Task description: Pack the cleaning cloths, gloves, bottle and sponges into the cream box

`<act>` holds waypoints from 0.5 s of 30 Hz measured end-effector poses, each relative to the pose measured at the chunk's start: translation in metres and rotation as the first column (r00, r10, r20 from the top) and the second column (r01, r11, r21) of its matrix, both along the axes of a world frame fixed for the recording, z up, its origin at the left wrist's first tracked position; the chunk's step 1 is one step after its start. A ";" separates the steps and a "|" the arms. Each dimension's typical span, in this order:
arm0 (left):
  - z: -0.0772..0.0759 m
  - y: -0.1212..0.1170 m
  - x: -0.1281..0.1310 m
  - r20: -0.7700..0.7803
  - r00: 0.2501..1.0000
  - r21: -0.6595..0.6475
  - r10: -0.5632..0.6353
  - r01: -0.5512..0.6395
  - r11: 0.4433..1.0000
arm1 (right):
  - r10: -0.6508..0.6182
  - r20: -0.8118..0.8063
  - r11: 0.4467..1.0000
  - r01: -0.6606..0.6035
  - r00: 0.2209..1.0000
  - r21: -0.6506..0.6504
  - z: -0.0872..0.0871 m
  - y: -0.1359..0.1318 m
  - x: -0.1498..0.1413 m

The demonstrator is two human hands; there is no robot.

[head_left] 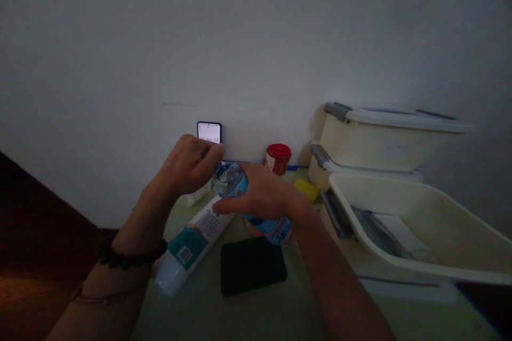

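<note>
A clear plastic water bottle [230, 178] with a blue label lies tilted across my view, its neck toward the upper left. My right hand [262, 189] is wrapped round its middle, thumb on the near side. At the neck end my left hand [196, 162] is closed, with a bit of blue, seemingly the bottle cap, between its fingers; most of that end is hidden. Below the bottle lies a white and teal squeeze tube [188, 250]. A dark green rectangular pad [254, 266] rests on the table in front of the bottle's base.
A phone [209, 131] with a lit timer leans on the wall. Near it stand a red roll [279, 157] and a yellow sponge-like piece [306, 190]. Stacked lidded boxes [368, 144] and an open cream bin [460, 224] with flat packets take up the right side.
</note>
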State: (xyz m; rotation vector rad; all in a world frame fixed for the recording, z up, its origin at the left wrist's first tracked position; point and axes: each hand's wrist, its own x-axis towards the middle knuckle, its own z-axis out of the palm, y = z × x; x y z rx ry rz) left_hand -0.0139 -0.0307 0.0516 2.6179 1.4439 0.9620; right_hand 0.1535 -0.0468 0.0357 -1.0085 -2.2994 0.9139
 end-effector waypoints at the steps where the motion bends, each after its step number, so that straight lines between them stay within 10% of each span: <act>1: 0.000 0.000 0.000 -0.002 1.000 0.000 0.002 -0.002 1.000 | -0.005 0.003 1.000 0.005 1.000 -0.009 0.000 0.000 0.000; 15: 0.001 0.001 0.001 -0.001 1.000 -0.005 0.002 -0.002 1.000 | -0.023 0.019 0.999 0.024 1.000 -0.027 0.000 0.000 0.001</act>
